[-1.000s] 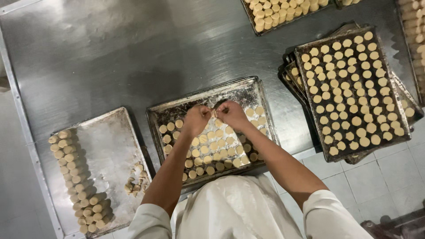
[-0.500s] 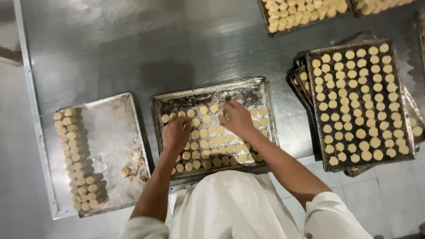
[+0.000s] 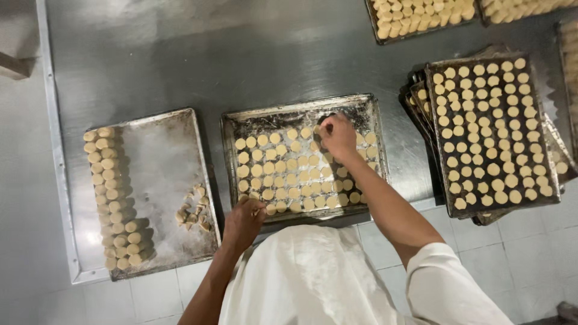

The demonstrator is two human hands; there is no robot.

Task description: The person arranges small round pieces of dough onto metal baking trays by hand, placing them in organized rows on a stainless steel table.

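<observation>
Pale dough discs point(image 3: 283, 174) fill the tray point(image 3: 361, 105) between both hands, each pinching one.

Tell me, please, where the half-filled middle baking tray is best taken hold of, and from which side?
Probably by its two short raised rims, coming in from left and right at once. The middle tray lies flat on the steel table and dough rounds cover its floor, so only the rim is free. The right hand and left hand work over its far and near edges.

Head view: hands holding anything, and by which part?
Cannot be told. Left hand rests at the near edge of the middle tray; right hand is over the dough rounds near its far edge. Fingertips hidden.
</observation>
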